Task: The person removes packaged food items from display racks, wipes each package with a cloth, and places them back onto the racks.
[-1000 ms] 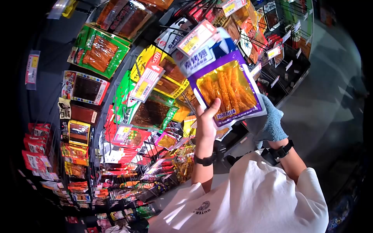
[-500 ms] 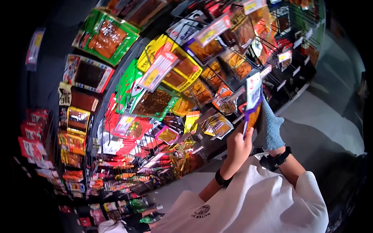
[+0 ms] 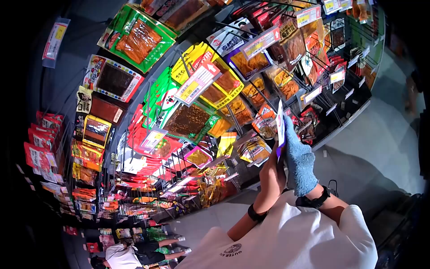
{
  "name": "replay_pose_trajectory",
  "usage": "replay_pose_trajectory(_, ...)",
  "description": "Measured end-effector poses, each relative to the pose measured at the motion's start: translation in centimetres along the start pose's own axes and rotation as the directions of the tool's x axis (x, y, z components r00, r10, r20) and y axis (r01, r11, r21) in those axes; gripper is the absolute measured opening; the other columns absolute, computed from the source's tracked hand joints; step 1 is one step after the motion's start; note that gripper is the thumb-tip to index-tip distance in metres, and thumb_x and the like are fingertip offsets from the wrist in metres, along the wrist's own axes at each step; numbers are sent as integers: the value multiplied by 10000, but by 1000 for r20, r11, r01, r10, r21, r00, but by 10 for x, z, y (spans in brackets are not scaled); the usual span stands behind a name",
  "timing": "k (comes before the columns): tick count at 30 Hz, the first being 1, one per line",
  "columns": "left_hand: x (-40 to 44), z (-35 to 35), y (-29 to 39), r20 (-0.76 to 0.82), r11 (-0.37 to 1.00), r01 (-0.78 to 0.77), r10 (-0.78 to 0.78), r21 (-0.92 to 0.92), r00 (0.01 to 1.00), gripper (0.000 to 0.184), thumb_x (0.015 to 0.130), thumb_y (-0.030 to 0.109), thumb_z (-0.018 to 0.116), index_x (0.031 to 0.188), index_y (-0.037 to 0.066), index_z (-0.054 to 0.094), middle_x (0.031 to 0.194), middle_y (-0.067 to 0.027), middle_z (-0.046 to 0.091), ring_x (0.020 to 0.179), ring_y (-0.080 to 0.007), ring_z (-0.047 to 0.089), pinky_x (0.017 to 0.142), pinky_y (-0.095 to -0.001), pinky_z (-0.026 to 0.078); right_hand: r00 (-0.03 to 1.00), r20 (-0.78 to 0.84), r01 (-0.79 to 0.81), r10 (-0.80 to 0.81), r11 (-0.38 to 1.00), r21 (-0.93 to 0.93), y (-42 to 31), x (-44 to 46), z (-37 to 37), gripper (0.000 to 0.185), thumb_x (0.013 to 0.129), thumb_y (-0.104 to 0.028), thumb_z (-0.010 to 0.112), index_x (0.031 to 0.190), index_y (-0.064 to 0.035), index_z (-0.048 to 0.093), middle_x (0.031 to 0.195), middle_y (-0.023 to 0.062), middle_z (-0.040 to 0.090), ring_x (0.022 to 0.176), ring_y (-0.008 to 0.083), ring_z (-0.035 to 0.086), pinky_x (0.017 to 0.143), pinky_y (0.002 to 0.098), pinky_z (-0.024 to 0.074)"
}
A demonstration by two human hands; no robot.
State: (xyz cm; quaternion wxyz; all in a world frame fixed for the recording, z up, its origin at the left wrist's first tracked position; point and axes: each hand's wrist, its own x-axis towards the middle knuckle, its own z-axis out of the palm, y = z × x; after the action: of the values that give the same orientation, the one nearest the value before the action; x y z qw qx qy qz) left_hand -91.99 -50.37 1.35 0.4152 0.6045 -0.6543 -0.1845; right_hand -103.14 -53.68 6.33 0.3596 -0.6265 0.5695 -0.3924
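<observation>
Between my two hands a snack packet (image 3: pixel 281 130) stands nearly edge-on, with white and purple showing. My bare left hand (image 3: pixel 272 175) grips its lower end. On the packet's right side, my right hand (image 3: pixel 301 163) lies close against it, covered by a fuzzy blue glove or cloth that hides the fingers. Whether those fingers are closed on the packet cannot be made out. Up and to the left of my hands hang a yellow packet (image 3: pixel 219 83) and a purple-edged packet (image 3: pixel 251 62) on the rack.
Hooks with many packets and price tags (image 3: pixel 197 84) fill the left and middle. A green packet (image 3: pixel 139 39) hangs at the upper left. Grey floor (image 3: pixel 354 157) shows on the right. Another person (image 3: pixel 123 255) is at the bottom left.
The packet has turned from facing me to edge-on, and my left hand has moved right with it. My covered right hand has come beside it. The rack has shifted in view.
</observation>
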Motion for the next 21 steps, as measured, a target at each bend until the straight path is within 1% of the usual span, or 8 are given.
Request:
replay_pose_trajectory(1, 0, 0, 2, 41, 999, 3, -1, -39, 999, 472, 887, -52, 513, 1355, -1, 487, 1160, -234, 638, 992, -370, 661, 804, -368, 535, 998, -17, -60, 61, 996, 64, -2, 1, -3, 668, 883, -3, 456, 1512, -106, 256, 1123, 256, 605, 899, 381, 657, 789, 408, 516)
replay_pose_trajectory(2, -2, -2, 6, 57, 995, -98, 96, 31, 994, 517, 847, -86, 499, 1359, -14, 480, 1208, -232, 616, 1037, -375, 642, 843, -378, 524, 962, -215, 186, -170, 981, 57, 13, 3, 3, 661, 876, 1, 461, 1504, -110, 285, 1023, 238, 634, 832, 352, 668, 718, 394, 523)
replay_pose_trajectory(4, -6, -3, 18, 133, 988, -150, 146, 21, 980, 542, 808, -100, 487, 1346, -45, 481, 1269, -241, 577, 1109, -386, 602, 909, -395, 501, 953, -290, 143, -91, 976, 164, 81, 17, 32, 527, 883, -44, 506, 1403, -86, 435, 863, 188, 646, 699, 284, 663, 606, 355, 509)
replay_pose_trajectory(6, -6, -3, 26, 155, 958, -286, 278, 30, 948, 498, 823, -65, 510, 1321, -60, 495, 1274, -248, 569, 1121, -388, 597, 922, -391, 501, 938, -129, -2, 321, 378, 926, 76, 24, 24, 327, 914, -174, 585, 1224, -70, 583, 810, 108, 659, 641, 187, 634, 554, 315, 491)
replay_pose_trajectory(8, -4, 0, 27, 144, 956, -292, 287, 14, 947, 484, 845, -45, 528, 1328, -29, 507, 1246, -233, 592, 1075, -387, 616, 884, -389, 510, 955, -170, 44, 243, 453, 891, 105, 34, 33, 261, 934, -255, 611, 1087, -46, 643, 819, 3, 637, 675, 91, 582, 581, 255, 472)
replay_pose_trajectory(9, -3, 2, 27, 129, 954, -300, 297, 1, 946, 472, 866, -25, 546, 1336, 3, 519, 1218, -217, 614, 1029, -386, 636, 847, -386, 520, 950, -165, 93, 264, 266, 959, 68, 34, 19, 250, 934, -264, 618, 1041, -42, 660, 828, -19, 629, 691, 72, 569, 597, 240, 466)
replay_pose_trajectory(13, -3, 4, 27, 114, 971, -239, 240, -22, 964, 446, 879, -20, 542, 1324, -9, 524, 1179, -232, 626, 996, -391, 645, 820, -379, 526, 931, -89, 41, 355, 142, 989, 82, 26, 31, 229, 942, -250, 609, 990, -35, 671, 841, -10, 631, 692, 68, 551, 625, 231, 457)
replay_pose_trajectory(21, -3, 4, 23, 71, 974, -227, 226, 3, 972, 432, 886, -11, 554, 1317, -5, 534, 1164, -239, 630, 994, -385, 650, 813, -373, 527, 951, -160, 26, 264, 448, 894, 87, 26, 37, 203, 937, -182, 596, 976, 1, 676, 817, -19, 626, 714, 32, 510, 602, 241, 445)
